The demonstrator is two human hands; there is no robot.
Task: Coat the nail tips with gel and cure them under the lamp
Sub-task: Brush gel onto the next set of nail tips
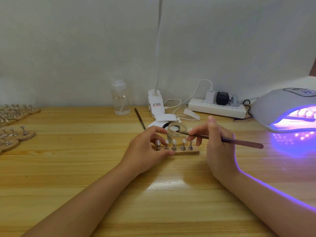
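Fingers (193,134) of the right hand (217,144) are pinched narrow round a brown brush (222,139), held near its front end; handle is pointed out to the right, bristle tip is laid over the rim of a small clear gel jar (177,132). R wrist is rested on the wooden table (153,194), forearm is lit violet along its outer edge. Left hand (147,149) is curled round the L end of a wooden holder strip (186,152), thumb at the near edge, index arched over the far side. Five nail tips (174,142) are seen upright on small metal stands on the strip, just in front of the jar. Curing lamp (280,106) is lit purple at far R, w/ another strip inside. Digits show on the lamp's display, not legible. Red/white label on the clip lamp base (156,105) is too small to be read.
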